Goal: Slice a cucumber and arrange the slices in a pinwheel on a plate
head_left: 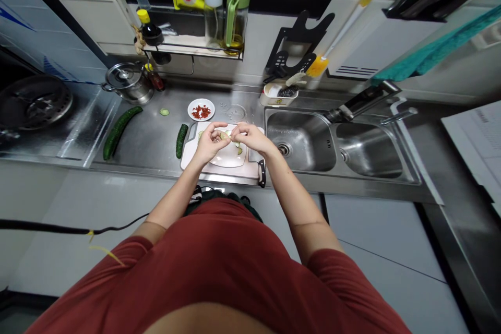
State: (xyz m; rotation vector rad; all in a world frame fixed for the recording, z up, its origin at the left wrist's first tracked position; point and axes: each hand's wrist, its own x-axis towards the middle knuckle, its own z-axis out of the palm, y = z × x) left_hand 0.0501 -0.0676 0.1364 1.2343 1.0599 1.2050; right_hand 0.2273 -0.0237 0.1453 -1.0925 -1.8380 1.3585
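Both my hands meet above a white plate (227,160) that rests on the cutting board (250,169). My left hand (210,145) pinches a pale green cucumber slice (224,136) between thumb and fingers. The fingers of my right hand (250,136) are pinched together right beside that slice; what lies between their tips is too small to make out. More cucumber pieces (239,151) are partly visible under my hands. A knife with a black handle (262,173) lies at the board's right edge. Left of the board is a cut length of cucumber (181,141).
Behind the board sits a small dish (201,109) of chopped red pieces. A long cucumber (120,130) and a cucumber end (164,112) lie to the left, near a steel pot (129,83). A double sink (301,138) with a faucet (362,102) is at right.
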